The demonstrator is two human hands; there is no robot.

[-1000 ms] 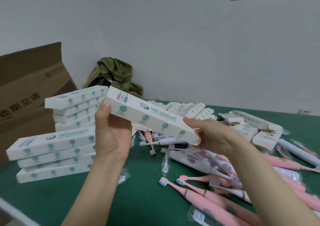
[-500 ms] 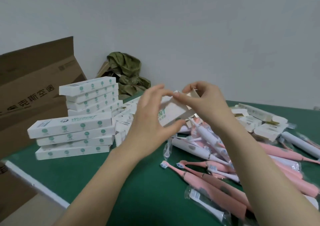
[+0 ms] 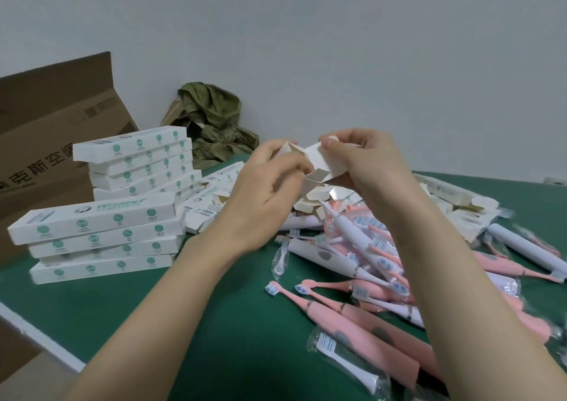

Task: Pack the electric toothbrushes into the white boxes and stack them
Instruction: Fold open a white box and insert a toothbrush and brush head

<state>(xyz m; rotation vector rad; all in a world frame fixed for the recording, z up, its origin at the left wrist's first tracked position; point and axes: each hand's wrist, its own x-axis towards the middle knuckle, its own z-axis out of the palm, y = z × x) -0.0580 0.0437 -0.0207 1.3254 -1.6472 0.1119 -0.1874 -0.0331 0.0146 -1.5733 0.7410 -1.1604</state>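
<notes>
1. The left hand (image 3: 267,192) and right hand (image 3: 368,167) hold one white box (image 3: 319,163) up above the pile of toothbrushes (image 3: 368,262); its open end faces the person, I think so the flaps can be folded.
2. Each grip is narrow and pinches a flap; I cannot tell if a brush is inside.
3. Packed boxes sit on the left of the worktop (image 3: 184,324): a near stack (image 3: 98,238) and a far stack (image 3: 138,161), just beside a brown carton (image 3: 46,143).
4. There is bare green room between the near stack and the pile; the worktop's white edge runs close by that stack.
</notes>
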